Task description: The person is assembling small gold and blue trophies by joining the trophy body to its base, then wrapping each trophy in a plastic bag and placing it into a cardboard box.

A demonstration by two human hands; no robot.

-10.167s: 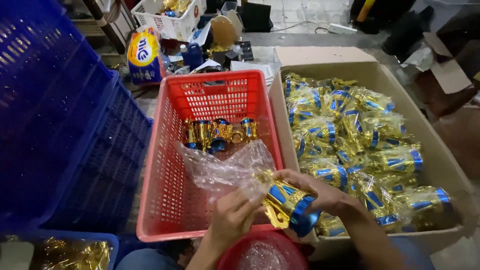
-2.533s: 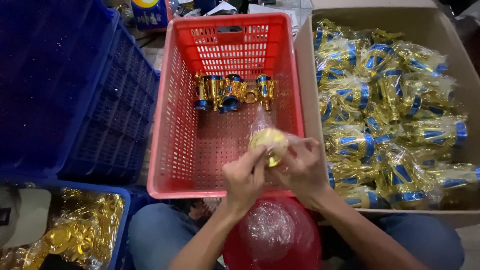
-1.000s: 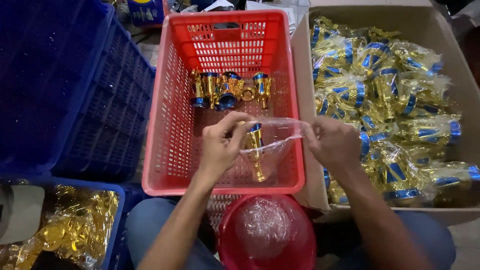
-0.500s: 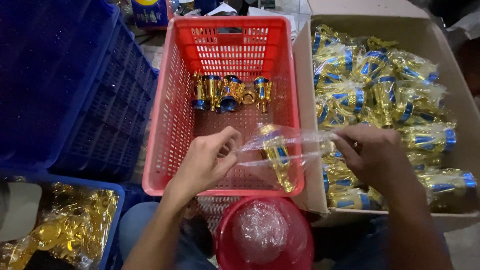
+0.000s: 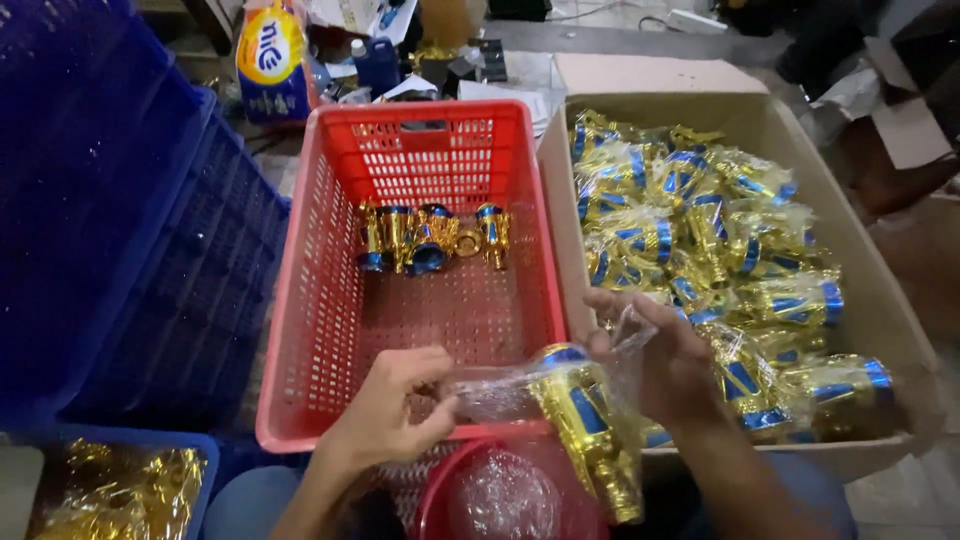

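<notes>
Glossy gold-and-blue trophy cup (image 5: 590, 425) in thin, crinkled clear plastic wrap (image 5: 495, 395); matt red plastic basket (image 5: 300, 330); dull cardboard box (image 5: 850, 250).

Both forearms reach forward side by side — the left hand (image 5: 385, 410) curled with thumb and fingers pinched together, the right hand (image 5: 655, 350) just beyond it, fingers bent and closed in a grip.

Grey concrete floor (image 5: 590, 40), cluttered beyond stacked blue crates (image 5: 110, 220).
</notes>
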